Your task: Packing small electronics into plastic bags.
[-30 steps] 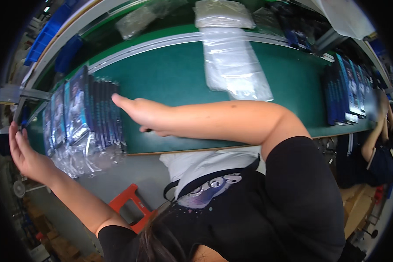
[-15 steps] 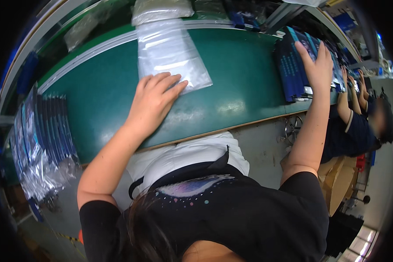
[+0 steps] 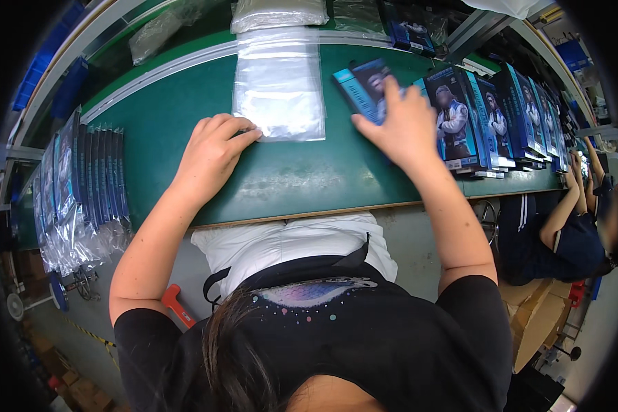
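My right hand [image 3: 406, 127] grips a flat dark-blue box [image 3: 359, 86] with a bright blue edge and a printed figure. It holds the box tilted over the green table, just right of a clear plastic bag [image 3: 279, 89]. The bag lies flat, its near edge toward me. At the bag's lower left edge my left hand [image 3: 216, 147] has its fingers drawn together, with thumb and forefinger pinching the plastic. Several similar boxes [image 3: 453, 120] stand in a row at the right, beside my right hand.
Bagged boxes [image 3: 93, 178] stand in a row at the table's left end. A stack of clear bags [image 3: 279, 14] sits behind the flat bag, near a metal rail. Another person [image 3: 556, 233] works at the far right. A cardboard box [image 3: 535, 316] is on the floor below.
My right hand has come left from the row of boxes, bringing one box toward the bag. My left hand has moved from on top of the bag to its left edge.
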Tool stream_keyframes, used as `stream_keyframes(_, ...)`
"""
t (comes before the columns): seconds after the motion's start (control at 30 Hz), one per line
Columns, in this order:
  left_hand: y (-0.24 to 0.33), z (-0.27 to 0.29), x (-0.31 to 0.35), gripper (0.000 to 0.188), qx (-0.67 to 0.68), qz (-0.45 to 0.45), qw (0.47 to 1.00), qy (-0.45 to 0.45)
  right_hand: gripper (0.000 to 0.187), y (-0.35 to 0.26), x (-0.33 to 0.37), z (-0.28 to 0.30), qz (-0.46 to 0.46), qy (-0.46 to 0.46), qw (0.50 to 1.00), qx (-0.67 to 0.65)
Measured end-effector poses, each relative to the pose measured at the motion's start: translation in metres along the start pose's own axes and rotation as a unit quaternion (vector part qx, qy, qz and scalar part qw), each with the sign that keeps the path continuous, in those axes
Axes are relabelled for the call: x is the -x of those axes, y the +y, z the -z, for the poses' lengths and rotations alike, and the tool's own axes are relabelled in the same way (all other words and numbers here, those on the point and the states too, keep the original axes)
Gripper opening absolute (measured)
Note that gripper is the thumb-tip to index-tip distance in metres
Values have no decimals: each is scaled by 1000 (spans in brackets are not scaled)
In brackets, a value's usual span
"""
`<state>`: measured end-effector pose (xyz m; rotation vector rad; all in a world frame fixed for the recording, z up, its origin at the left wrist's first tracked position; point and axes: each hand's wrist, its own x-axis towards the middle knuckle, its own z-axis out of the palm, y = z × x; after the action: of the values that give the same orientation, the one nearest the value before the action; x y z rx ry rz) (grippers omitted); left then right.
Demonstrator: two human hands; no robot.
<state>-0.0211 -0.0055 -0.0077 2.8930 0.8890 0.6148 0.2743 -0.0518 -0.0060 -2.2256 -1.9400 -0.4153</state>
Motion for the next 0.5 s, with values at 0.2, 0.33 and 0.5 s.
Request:
stream_keyframes(0.2, -2, -12, -2, 24, 45, 52, 997, 34, 72, 4, 4, -6, -58, 190, 937, -286)
stream_keyframes(0.33, 10, -10, -8, 19, 114, 110, 984, 82, 74, 22, 23, 1, -157, -80, 524, -834)
stream_keyframes(0.5, 10, -10, -10, 13, 147, 144, 975, 79, 78, 2, 48, -10, -113, -324, 87, -935)
